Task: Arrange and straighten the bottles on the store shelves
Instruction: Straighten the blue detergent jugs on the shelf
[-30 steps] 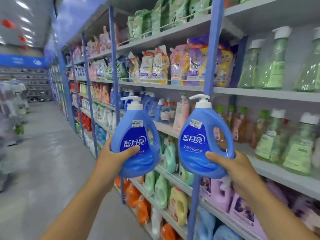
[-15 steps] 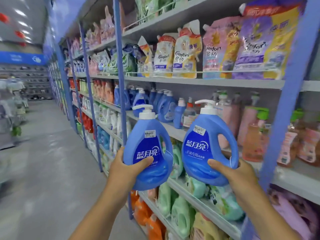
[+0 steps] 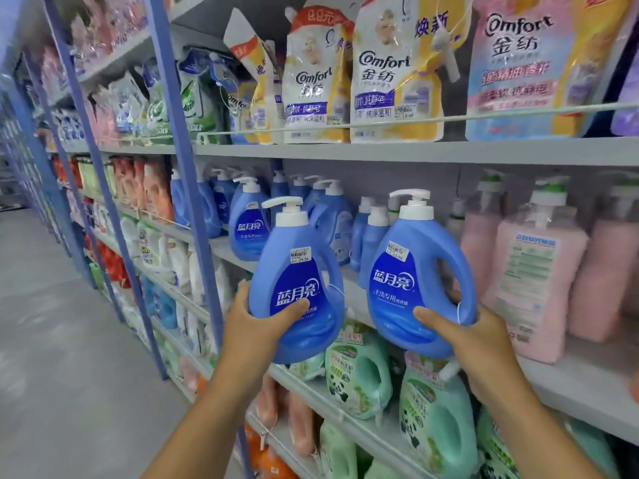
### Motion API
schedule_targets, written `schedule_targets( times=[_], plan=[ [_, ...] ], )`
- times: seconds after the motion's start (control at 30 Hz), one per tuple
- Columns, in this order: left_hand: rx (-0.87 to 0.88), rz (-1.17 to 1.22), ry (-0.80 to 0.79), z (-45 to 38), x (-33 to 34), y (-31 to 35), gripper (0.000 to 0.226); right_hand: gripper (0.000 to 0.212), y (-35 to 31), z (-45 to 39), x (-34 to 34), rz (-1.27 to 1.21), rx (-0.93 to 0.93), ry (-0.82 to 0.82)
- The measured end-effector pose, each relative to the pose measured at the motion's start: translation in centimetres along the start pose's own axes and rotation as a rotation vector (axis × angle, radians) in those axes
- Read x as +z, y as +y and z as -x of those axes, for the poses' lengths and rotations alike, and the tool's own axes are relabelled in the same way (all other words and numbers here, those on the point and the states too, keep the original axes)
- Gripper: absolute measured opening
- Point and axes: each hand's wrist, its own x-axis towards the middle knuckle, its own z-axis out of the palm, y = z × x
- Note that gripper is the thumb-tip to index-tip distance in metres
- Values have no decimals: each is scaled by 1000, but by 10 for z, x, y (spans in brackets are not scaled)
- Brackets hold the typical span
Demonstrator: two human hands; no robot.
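Blue pump bottles, one gripped upright by each hand: left hand [image 3: 257, 328] on left bottle [image 3: 294, 292], right hand [image 3: 463, 335] on right bottle [image 3: 415, 281].

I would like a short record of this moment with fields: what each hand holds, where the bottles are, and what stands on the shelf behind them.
left hand: left hand holds the left blue bottle near its base, thumb across the front
right hand: right hand holds the right blue bottle near its base
bottle position: both upright, in the air in front of the shelf, not set down
behind them: blue pump bottles, pink bottles
shelf above: softener pouches
shelf below: green bottles
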Motion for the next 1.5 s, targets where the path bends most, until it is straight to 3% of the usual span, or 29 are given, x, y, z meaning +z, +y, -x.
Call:
schedule_targets(
  times=[0.13, 0.4, 0.53, 0.8, 0.93, 1.0, 1.07, 1.13, 1.2, 1.23, 1.3, 1.33, 1.43, 1.5],
  plan=[
    [13, 1, -125, -77, 8, -32, 73, 39, 19, -23, 29, 77, -12, 66],
    [59, -13, -389, -199, 33, -87, 68, 45, 35, -58, 70, 297, 32, 214],
    [103, -13, -534, -232, 47, -106, 59, 51, 46, -65, 76, 458, -11, 322],
    [181, -54, -652, -246, 56, -117, 59, 45, 55, -75, 82, 591, -13, 562],
    [390, -429, -559, -251, 43, -106, 76, 52, 56, -75, 91, 618, 3, 631],
    [508, -417, -486, -264, 21, -97, 60, 62, 59, -74, 102, 676, -59, 703],
    [649, -387, -310, -285, -11, -89, 39, 70, 60, -74, 115, 835, -191, 802],
    [726, -400, -101, -313, -47, -85, 36, 71, 55, -77, 135, 962, -358, 837],
    [653, -403, 27, -346, -75, -84, 49, 66, 48, -85, 161, 957, -463, 810],
    [541, -381, -6, -362, -85, -85, 61, 57, 44, -91, 178, 907, -478, 793],
    [265, -233, -235, -384, -93, -90, 81, 43, 38, -102, 217, 738, -495, 694],
    [188, -169, -356, -392, -95, -95, 79, 35, 36, -108, 239, 651, -506, 617],
    [183, -111, -522, -410, -95, -115, 63, 29, 35, -136, 308, 539, -529, 380],
    [177, -64, -651, -421, -94, -123, 59, 37, 32, -169, 353, 557, -423, 234]
  ],
)
